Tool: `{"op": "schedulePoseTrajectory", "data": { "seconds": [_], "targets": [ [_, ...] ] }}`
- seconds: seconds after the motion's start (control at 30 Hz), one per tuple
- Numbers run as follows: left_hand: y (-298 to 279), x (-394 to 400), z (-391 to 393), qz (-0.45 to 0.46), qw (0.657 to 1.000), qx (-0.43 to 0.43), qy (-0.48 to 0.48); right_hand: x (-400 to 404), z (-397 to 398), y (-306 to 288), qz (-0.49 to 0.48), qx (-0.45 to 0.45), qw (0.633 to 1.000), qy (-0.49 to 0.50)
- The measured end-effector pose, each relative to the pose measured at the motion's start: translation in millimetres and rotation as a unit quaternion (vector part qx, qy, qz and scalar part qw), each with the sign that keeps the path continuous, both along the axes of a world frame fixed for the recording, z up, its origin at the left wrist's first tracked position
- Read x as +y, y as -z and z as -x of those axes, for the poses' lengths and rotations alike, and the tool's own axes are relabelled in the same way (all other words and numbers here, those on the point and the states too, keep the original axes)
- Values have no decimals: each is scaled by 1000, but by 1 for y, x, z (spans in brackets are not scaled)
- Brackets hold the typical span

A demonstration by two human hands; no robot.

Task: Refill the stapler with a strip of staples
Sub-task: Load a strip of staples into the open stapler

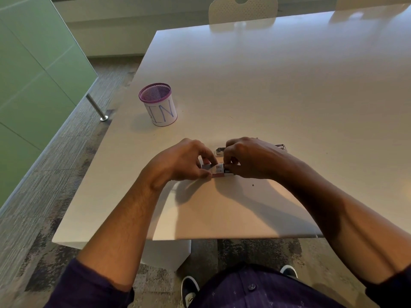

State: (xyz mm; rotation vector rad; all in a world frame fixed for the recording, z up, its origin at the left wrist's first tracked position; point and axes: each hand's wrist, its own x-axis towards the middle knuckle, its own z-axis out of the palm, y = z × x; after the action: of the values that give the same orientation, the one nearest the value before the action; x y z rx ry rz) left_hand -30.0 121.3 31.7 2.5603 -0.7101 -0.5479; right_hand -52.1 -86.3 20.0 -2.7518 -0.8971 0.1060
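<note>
The left hand [189, 162] and right hand [246, 158] both grip the staple box [216, 169] to open it; the stapler [220, 150] waits open on the bench [266, 85].

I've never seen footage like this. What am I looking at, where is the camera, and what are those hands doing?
There is no machine here. The single picture comes from a camera worn on a person's head, looking down at their own two bare arms. The left hand and right hand together hold a small box, probably of staples, just above a white table. Whether it is open yet is hidden by the fingers. Just behind the hands lies a metal stapler, mostly hidden. To the left stands a purple mesh cup with a paper label. A chair is at the far side.
</note>
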Motion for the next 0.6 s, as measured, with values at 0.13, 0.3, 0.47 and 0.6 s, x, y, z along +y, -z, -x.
{"op": "schedulePoseTrajectory", "data": {
  "seconds": [0.13,0.3,0.47,0.6],
  "targets": [
    [-1,0,0,1,1000,-3,0,-4,-2,-2,-3,9,1000,4],
    [-1,0,0,5,1000,0,3,-11,-3,-5,-22,26,999,6],
    [0,-1,0,2,1000,3,2,-21,-1,-7,-80,17,996,35],
    [0,-1,0,2,1000,9,1,-24,0,-4,-111,12,993,31]
  ]
}}
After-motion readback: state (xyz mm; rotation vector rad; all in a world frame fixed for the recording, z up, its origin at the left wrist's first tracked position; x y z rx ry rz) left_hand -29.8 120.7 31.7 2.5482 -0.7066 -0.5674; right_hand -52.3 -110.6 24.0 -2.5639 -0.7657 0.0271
